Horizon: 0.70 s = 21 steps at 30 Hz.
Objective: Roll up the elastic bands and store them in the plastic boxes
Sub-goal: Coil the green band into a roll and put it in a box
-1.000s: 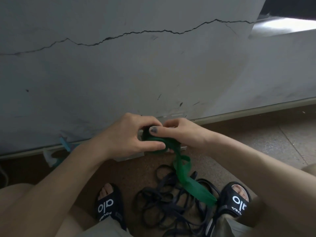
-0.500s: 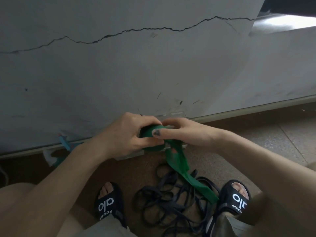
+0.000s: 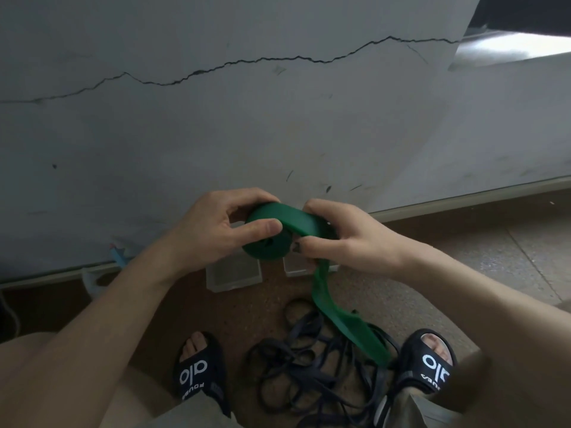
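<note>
Head view, looking down at the floor (image 3: 463, 273) beside a cracked grey wall (image 3: 216, 134). The left hand (image 3: 213, 233) grips the rolled part of a green band (image 3: 268, 242), thumb across the roll's flat face and fingers curled over its top edge. The right hand (image 3: 349, 239) pinches the strip of the same band just where it leaves the roll, fingers curled over the strip and thumb beneath it. The roll is held in the air between the two hands, above the floor and in front of the wall's base. From the right hand the unrolled tail of the band hangs down and runs toward the right slipper (image 3: 429, 366), its end lying on a tangle of dark bands (image 3: 309, 359). That tangle rests on the floor between the right slipper and the left slipper (image 3: 197, 369). Two clear boxes (image 3: 233, 273) stand on the floor below the hands, near the wall's base; the second box (image 3: 295, 268) is partly hidden by the band and the right hand. A blue object (image 3: 117, 253) lies at the wall's foot, left of the left forearm; what it is cannot be told.
</note>
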### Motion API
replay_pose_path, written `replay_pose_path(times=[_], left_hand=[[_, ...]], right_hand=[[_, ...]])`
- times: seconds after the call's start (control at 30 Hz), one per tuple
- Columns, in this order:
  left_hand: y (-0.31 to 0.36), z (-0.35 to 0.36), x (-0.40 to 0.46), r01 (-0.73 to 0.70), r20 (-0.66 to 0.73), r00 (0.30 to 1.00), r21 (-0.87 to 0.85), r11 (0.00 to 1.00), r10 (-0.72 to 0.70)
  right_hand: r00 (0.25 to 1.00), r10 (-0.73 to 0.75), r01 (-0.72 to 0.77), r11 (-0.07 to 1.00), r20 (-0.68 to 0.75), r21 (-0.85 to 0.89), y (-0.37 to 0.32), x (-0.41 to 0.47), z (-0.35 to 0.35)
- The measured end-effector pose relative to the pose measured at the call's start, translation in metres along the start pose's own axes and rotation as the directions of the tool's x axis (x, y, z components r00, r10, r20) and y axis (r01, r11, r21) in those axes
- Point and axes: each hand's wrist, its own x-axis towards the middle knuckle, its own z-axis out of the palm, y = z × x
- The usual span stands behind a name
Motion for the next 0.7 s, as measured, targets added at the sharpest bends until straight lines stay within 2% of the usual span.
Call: replay_pose_path(times=[0.13,0.23,0.43,0.53,0.63,0.7], left_hand=[[0.002,-0.003,0.000,-0.004,-0.021,1.000,-0.029,1.000,0.003],[0.005,0.000,-0.001,0.000,-0.027,1.000,-0.086,0.996,-0.003],[0.007,0.006,-0.006,0.004,-0.073,0.997,-0.116,0.993,-0.013],[0.006,0.002,-0.006,0.028,-0.017,0.999,-0.084,0.996,-0.029],[0.006,0.001,-0.005,0.028,0.112,0.993,0.113,0.993,-0.041],[0.007,0.003,-0.005,0.005,0.134,0.991,0.179,0.984,-0.029]], right_hand=[[0.991,0.060,-0.088,0.966,0.122,0.242,-0.004,0.003,-0.006],[0.972,0.081,-0.173,0.881,0.222,0.440,-0.007,0.003,0.002],[0.961,0.190,-0.273,0.764,0.201,0.585,-0.008,0.006,0.016],[0.955,0.243,-0.295,0.758,0.168,0.581,-0.006,0.008,0.018],[0.941,0.317,-0.334,0.817,0.117,0.469,0.000,0.009,0.019],[0.936,0.327,-0.351,0.843,0.128,0.409,0.001,0.009,0.020]])
